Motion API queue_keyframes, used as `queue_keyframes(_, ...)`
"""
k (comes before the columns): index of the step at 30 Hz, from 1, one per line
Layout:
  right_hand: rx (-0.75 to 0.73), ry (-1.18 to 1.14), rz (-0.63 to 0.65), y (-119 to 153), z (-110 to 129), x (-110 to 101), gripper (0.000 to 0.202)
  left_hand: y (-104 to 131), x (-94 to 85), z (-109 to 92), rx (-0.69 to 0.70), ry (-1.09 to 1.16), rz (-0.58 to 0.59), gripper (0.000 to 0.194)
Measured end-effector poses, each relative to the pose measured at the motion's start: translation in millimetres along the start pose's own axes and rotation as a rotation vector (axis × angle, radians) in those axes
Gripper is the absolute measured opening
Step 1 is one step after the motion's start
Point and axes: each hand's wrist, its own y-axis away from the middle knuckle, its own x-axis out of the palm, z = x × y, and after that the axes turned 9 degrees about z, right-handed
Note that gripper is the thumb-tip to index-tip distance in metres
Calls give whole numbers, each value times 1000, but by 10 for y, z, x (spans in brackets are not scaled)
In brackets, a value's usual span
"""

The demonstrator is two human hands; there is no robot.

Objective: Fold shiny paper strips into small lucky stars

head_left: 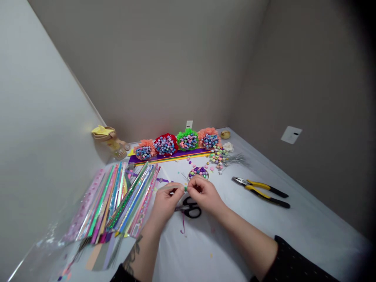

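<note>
the white table (264, 231) meets the walls at its far end and along its right edge. the widest room for moving lies right of the right forearm, up to the pliers (249, 184); on the left, the strips (123, 209) crowd the forearm.

the right hand (205, 192) is nearly closed, thumb and forefinger pinching a small green piece (185, 188). the left hand (164, 199) is curled, its thumb and forefinger drawn together on the left side of the same piece. this piece sits between the fingertips, above the near table, just beyond the scissors (188, 208).

count: one pair of pliers, one pair of scissors, four rounded clusters (188, 140), two wall plates (291, 134). the strips overlap too much to count.

the clusters show ruffled rims, two coral, one red, one green, around small star-like pieces. they stand in a row at the far side, by flat purple sheets (173, 154). the strips are long, narrow, partly glossy. the pliers have yellow and black grips; the scissors, black looped handles. thin grey wires (236, 159) lie far right.
</note>
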Motion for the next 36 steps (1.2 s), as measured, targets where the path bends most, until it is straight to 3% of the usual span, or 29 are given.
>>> queue_keyframes(7,46,-64,66,-17,-45,-31,12,-12,-12,125,-37,82,54,20)
queue_keyframes(12,54,-46,106,-12,-24,-33,11,-10,-17,84,-61,94,83,25)
queue_keyframes(17,93,-18,90,-9,-9,-16,9,5,15,57,-17,-44,76,22)
queue_keyframes(22,177,-105,102,-19,-36,10,12,2,44,153,113,-298,-14,18)
queue_keyframes(26,229,-172,140,-29,-53,15,18,-10,42,218,143,-373,-76,17)
queue_keyframes(30,235,-141,137,-26,-66,32,16,-9,38,221,122,-324,-96,18)
queue_keyframes(36,113,-45,107,-24,-122,38,15,3,28,144,65,-160,-23,18)
